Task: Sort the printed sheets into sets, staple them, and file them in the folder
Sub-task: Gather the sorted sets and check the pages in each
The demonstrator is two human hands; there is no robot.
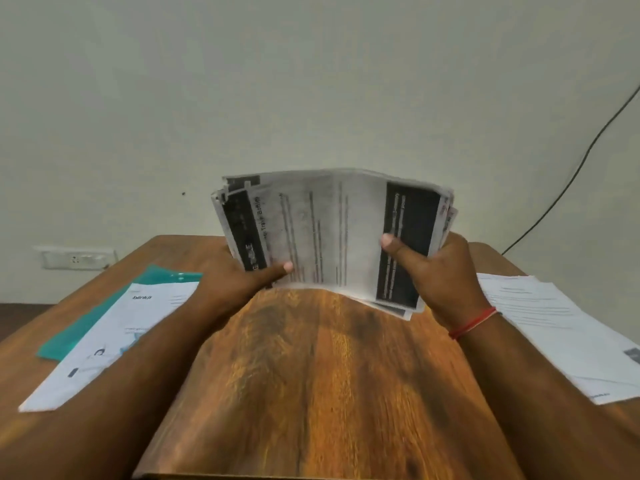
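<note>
Socket (74,258): on the wall, far left, behind the table (311,375). Folder (162,277): teal, flat on the table's left part, shut or open not discernible. Sheet (114,341): one printed page lying over the folder, its near corner past the folder's edge. Left hand (242,275): grips the stack's lower left side, thumb on the front, fingers hidden behind. Stack (329,233): printed sheets held up above the table's far middle, fanned and uneven at the edges, bowed between both hands. Right hand (440,271): grips the stack's right side, thumb pressed across the front page, fingers behind; a red thread (472,322) circles the wrist. Pile (554,327): more sheets on the table's right part, loosely squared. Cable (571,174): runs down the wall, far right. No stapler in view. Risks, judged: the fanned stack could slip or shed pages if either thumb loosens; the misaligned edges could send a page into the wrong set.
</note>
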